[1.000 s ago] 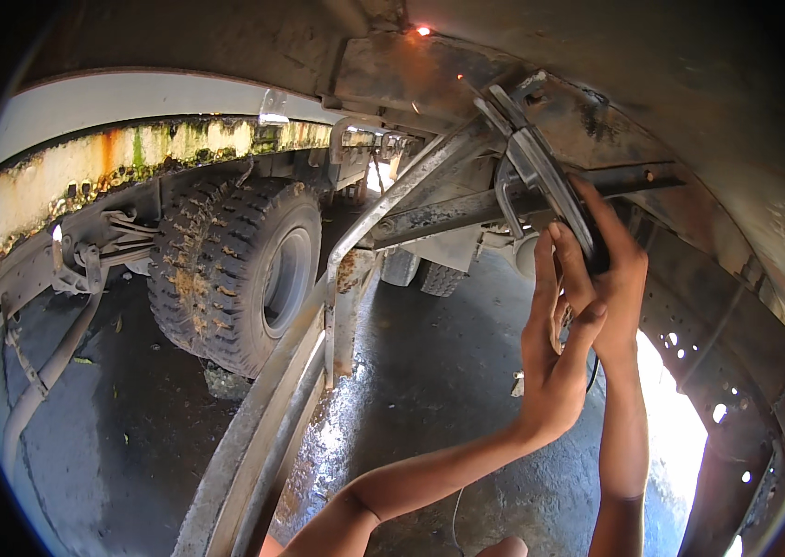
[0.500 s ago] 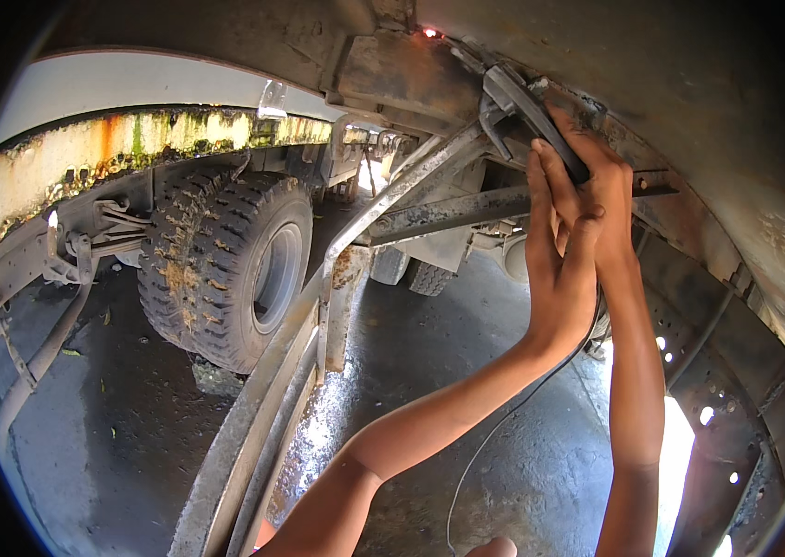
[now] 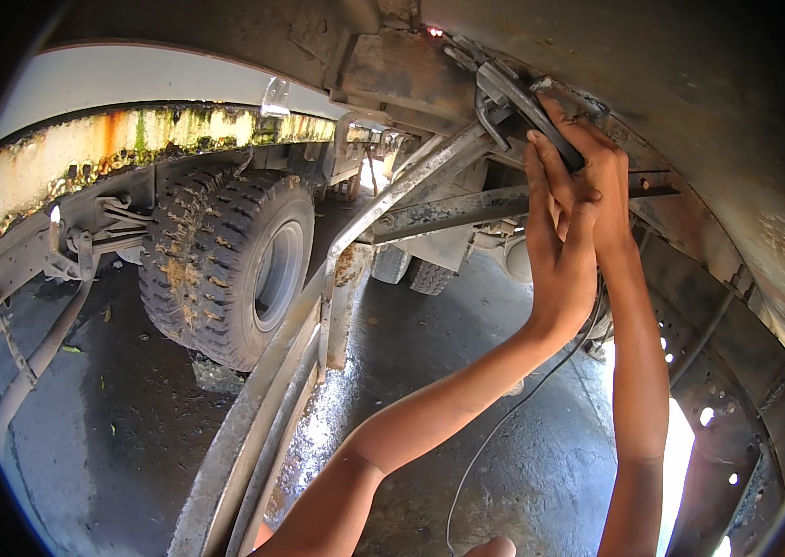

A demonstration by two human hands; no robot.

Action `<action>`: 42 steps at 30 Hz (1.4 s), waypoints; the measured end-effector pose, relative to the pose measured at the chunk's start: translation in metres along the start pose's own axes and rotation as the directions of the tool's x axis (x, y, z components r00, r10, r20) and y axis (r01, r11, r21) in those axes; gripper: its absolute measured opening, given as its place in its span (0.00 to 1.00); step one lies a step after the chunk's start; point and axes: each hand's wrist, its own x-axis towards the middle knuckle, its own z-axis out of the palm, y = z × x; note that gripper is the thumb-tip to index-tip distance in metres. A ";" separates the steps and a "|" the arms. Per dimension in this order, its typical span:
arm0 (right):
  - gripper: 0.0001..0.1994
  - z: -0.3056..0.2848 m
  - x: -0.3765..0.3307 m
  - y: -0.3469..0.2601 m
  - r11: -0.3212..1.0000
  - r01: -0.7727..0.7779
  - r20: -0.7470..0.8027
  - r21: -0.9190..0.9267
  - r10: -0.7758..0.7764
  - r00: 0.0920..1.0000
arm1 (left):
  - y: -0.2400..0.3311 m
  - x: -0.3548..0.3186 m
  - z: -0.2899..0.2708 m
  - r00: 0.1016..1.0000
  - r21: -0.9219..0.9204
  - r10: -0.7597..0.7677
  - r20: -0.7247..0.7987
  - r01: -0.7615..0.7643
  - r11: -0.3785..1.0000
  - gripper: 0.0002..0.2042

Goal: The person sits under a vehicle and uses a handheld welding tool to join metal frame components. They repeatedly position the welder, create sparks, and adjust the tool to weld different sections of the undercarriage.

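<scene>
My right hand (image 3: 601, 172) is raised to the rusty underside of a truck and is closed around a dark grey metal tool (image 3: 527, 97) with a lever handle. The tool's head sits against the chassis near a bracket (image 3: 411, 74). My left hand (image 3: 555, 232) lies against the right hand and the tool's handle with its fingers straight and pointing up. Its palm side is hidden, so I cannot tell whether it grips. A thin cable (image 3: 504, 427) hangs down from the hands toward the wet ground.
A large knobbly tyre (image 3: 225, 265) stands at left under a rusted, paint-flaked frame rail (image 3: 132, 139). A curved metal bar (image 3: 262, 408) runs from the bottom up to the chassis. A cross bar (image 3: 448, 209) passes behind my hands. The perforated wheel-arch panel (image 3: 717, 399) curves at right.
Both hands and the tool have moved up and closer to the truck's underside. The view has shifted with them, and the tyre now sits lower and to the left.
</scene>
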 end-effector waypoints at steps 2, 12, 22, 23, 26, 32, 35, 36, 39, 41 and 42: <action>0.23 0.001 0.000 0.000 1.000 0.023 -0.016 -0.017 -0.023 1.000 | 0.000 0.000 0.000 1.000 0.013 0.010 -0.006 -0.010 1.000 0.43; 0.25 0.000 0.001 0.000 1.000 0.014 0.003 -0.007 -0.014 1.000 | -0.002 0.000 0.001 0.999 0.010 0.033 -0.025 -0.033 0.999 0.43; 0.25 0.002 0.001 0.003 0.999 0.051 -0.011 0.016 -0.050 0.999 | -0.004 0.001 0.003 0.998 -0.025 0.034 -0.051 -0.035 0.999 0.44; 0.25 0.002 0.001 0.003 0.999 0.050 -0.010 0.016 -0.049 0.999 | -0.004 0.001 0.003 0.998 -0.026 0.024 -0.055 -0.026 0.999 0.44; 0.25 0.000 0.000 0.001 0.999 -0.037 0.038 -0.003 0.037 0.999 | -0.004 0.002 0.003 0.999 -0.051 0.019 -0.048 -0.022 0.998 0.44; 0.25 0.006 -0.036 -0.031 0.994 0.100 -0.019 0.045 -0.099 0.995 | 0.009 -0.061 0.001 0.985 0.057 0.007 -0.171 0.003 0.998 0.43; 0.26 -0.014 -0.098 -0.072 0.997 -0.029 0.130 0.072 0.020 0.991 | 0.018 -0.141 -0.009 0.970 0.070 -0.132 -0.206 0.149 0.986 0.45; 0.25 -0.026 -0.120 -0.085 0.996 -0.089 0.214 0.000 0.087 0.973 | 0.019 -0.168 -0.012 0.977 0.081 -0.109 -0.184 0.126 0.989 0.45; 0.24 -0.043 -0.182 -0.103 0.976 -0.211 0.174 0.061 0.198 0.965 | 0.023 -0.233 -0.031 0.982 0.213 -0.170 -0.083 0.185 0.959 0.45; 0.24 -0.052 -0.222 -0.095 0.970 -0.242 0.070 -0.001 0.241 0.968 | 0.027 -0.264 -0.037 0.956 0.367 -0.292 -0.021 0.279 0.887 0.44; 0.24 -0.056 -0.244 -0.092 0.959 -0.279 0.041 -0.043 0.281 0.959 | 0.029 -0.278 -0.039 0.928 0.459 -0.371 0.005 0.328 0.826 0.43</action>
